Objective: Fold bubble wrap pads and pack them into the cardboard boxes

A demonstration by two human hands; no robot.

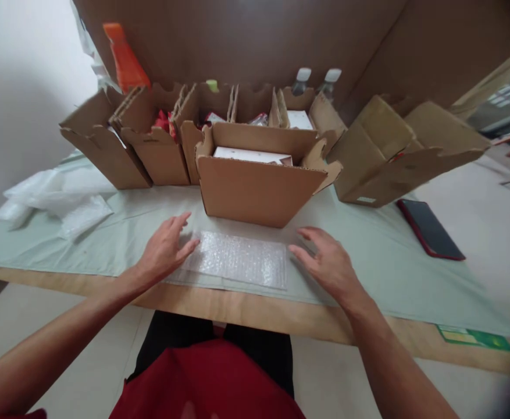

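Observation:
A flat piece of clear bubble wrap (241, 259) lies on the green cloth near the table's front edge. My left hand (166, 244) is at its left end, fingers apart, with the thumb tip close to or touching the sheet's edge. Past the right end, my right hand (324, 259) hovers with fingers spread and nothing in them. Just behind the bubble wrap stands an open cardboard box (259, 189), with a white item (250, 155) showing inside.
Several open cardboard bins (156, 157) line the back, some holding red or white items. More bubble wrap (63, 195) is heaped at left. An orange bottle (126, 58) and two white-capped bottles (300, 81) stand behind. Rightward are another cardboard box (381, 163) and a phone (431, 228).

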